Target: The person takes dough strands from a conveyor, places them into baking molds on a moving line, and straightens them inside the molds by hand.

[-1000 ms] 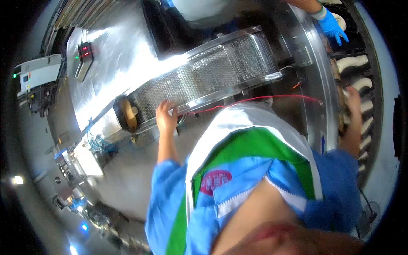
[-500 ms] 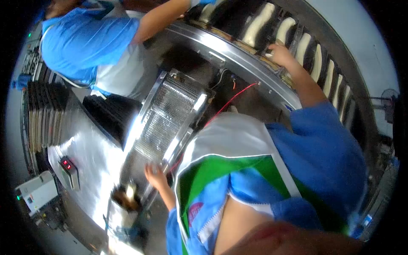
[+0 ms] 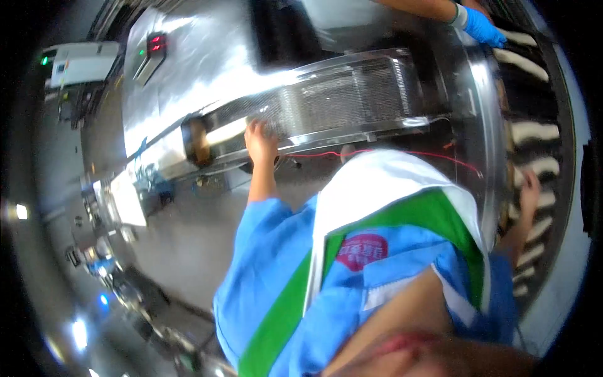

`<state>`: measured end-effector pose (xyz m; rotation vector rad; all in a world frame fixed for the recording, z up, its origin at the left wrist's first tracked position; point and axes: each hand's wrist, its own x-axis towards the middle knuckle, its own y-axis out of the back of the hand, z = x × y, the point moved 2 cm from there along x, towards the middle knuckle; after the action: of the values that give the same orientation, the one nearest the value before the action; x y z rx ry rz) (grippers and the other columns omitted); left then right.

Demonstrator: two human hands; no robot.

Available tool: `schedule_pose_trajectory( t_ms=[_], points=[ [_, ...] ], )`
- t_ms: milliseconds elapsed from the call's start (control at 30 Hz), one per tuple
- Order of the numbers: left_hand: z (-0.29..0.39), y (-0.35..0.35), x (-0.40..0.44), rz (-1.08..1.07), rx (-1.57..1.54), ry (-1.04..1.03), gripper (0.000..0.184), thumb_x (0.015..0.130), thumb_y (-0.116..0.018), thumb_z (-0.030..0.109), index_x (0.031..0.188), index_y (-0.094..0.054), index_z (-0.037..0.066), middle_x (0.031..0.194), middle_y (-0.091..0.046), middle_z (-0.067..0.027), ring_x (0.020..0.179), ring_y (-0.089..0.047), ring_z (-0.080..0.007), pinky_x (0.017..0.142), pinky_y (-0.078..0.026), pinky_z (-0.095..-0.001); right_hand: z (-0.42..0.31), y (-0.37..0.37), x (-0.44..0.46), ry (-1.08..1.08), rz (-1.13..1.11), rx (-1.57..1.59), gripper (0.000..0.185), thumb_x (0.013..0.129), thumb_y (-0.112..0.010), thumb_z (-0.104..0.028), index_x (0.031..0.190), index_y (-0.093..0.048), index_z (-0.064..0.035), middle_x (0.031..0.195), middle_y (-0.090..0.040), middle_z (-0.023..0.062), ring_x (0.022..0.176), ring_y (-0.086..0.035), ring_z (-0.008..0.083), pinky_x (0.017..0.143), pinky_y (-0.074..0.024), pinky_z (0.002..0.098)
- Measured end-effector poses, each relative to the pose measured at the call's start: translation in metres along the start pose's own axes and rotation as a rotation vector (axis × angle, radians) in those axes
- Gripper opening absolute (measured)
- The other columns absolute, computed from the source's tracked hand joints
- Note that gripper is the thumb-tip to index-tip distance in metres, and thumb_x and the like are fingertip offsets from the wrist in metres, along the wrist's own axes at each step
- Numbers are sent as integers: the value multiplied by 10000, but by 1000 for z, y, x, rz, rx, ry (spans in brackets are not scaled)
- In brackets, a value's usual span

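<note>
A pale strip of what looks like dough (image 3: 229, 132) lies on the mesh conveyor (image 3: 326, 94), just past a round outlet (image 3: 196, 141). My left hand (image 3: 261, 144) is at the strip's far end, its fingertips touching or almost touching it. Blur hides whether they grip. On the right, my right hand (image 3: 529, 188) reaches into a row of dark trays holding pale dough strips. Its bent fingers close at the near end of one dough strip (image 3: 545, 166). Other dough strips (image 3: 534, 132) lie on both sides of that hand.
Across the conveyor, a co-worker's blue-gloved hand (image 3: 483, 28) is over the upper trays. A steel table (image 3: 195, 81) carries a device with red digits (image 3: 156, 44) and dark stacked trays (image 3: 286, 31). A red cord (image 3: 389, 151) runs below the conveyor. A metal rail (image 3: 483, 94) borders the tray row.
My view has swung to the left. My left hand has moved from beside the conveyor to the strip's end, and the strip reaches farther out of the outlet. My right hand stays at the trays.
</note>
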<state>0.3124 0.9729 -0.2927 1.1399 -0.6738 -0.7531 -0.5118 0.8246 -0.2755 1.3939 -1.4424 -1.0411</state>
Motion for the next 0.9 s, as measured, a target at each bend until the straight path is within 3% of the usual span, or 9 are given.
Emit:
schedule_pose_trajectory(
  t_ms=[200,300,433,500,533,633,733,833,900],
  points=[
    [-30,29,32,238,127,-89,451,639,-681,96,1079,-584,91,1163,-533,-159,1088,-487,-339,936,-376,-430,-30,-2,-21,-190,-27,-231,335,908,-502,-346,1149,-576,-125,1287,-458,150,1202,-423,325,959,-396,432],
    [-31,20,59,-251,155,-149,458,677,-698,196,1111,-585,98,1146,-553,-137,1082,-503,-301,938,-396,-413,-36,-13,-33,-236,-6,-207,397,901,-503,-358,1178,-552,-77,1300,-445,164,1200,-422,327,997,-349,403],
    [4,10,76,-444,269,-299,480,681,-712,289,1108,-593,103,1148,-558,-101,1084,-514,-269,903,-433,-376,-128,3,-55,-161,13,-231,405,874,-545,-345,1123,-565,-27,1238,-485,187,1160,-446,323,1005,-337,388],
    [36,23,72,-497,292,-319,478,662,-711,269,1097,-602,103,1063,-611,-130,979,-579,-301,846,-461,-398,-118,-7,-51,-83,236,-255,374,821,-630,-294,1067,-574,-19,1134,-544,178,932,-568,317,837,-462,395],
    [36,26,73,-436,239,-281,489,643,-714,272,1083,-606,89,1005,-630,-150,937,-598,-316,827,-468,-400,-141,7,-44,-251,37,71,385,811,-640,-289,1070,-574,-11,1130,-550,178,921,-576,319,831,-465,392],
    [40,87,79,-144,196,-527,399,652,-746,250,980,-625,58,933,-652,-120,858,-625,-269,765,-502,-359,-163,10,-50,-237,149,-147,445,792,-651,-312,1123,-566,-28,1134,-533,164,1074,-503,328,936,-394,405],
    [106,184,61,-26,-370,-447,440,692,-736,41,1087,-551,-14,993,-617,-128,885,-603,-206,754,-525,-317,-169,15,-45,-253,94,-100,489,779,-654,-308,1176,-536,-49,1236,-469,141,1144,-451,316,949,-380,422],
    [178,240,60,326,-639,-372,619,697,-705,454,1101,-551,12,1003,-605,-134,926,-586,-257,769,-534,-399,-171,18,-43,-224,71,-129,510,768,-656,-310,1192,-519,-61,1253,-452,121,1157,-443,302,946,-376,435],
    [262,262,51,421,-907,-240,607,637,-730,425,1046,-562,9,994,-576,-146,922,-581,-257,786,-527,-459,-164,23,-41,-207,47,-98,510,763,-657,-311,1189,-518,-67,1259,-448,115,1158,-443,299,945,-376,438]
  ],
)
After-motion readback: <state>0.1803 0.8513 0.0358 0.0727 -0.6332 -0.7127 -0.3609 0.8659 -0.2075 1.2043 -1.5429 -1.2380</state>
